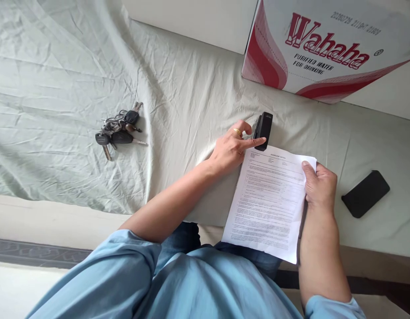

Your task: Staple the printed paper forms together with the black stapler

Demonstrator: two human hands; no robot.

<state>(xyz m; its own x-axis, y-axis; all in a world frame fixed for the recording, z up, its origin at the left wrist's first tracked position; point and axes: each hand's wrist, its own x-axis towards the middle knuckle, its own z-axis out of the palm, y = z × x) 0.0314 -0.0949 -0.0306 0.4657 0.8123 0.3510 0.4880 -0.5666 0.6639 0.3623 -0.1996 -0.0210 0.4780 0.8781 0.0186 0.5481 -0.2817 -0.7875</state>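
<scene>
our left hand [230, 148] rests fingers spread on the one black stapler [263, 130], at its 2 o'clock. our right hand [319, 184] pinches one printed sheet [269, 199] at 9 o'clock. one key bunch [120, 128], one phone [365, 193].

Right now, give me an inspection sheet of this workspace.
Surface: wrinkled pale green sheet over a bed.
Job's things: printed paper; black stapler at its top left corner.
Clutter: bunch of keys to the left; black phone to the right.
Grips: left hand, index finger touching the stapler; right hand pinching the paper's right edge.
Cables: nothing seen.
Surroundings: Wahaha water carton at the back; patterned floor strip below.
</scene>
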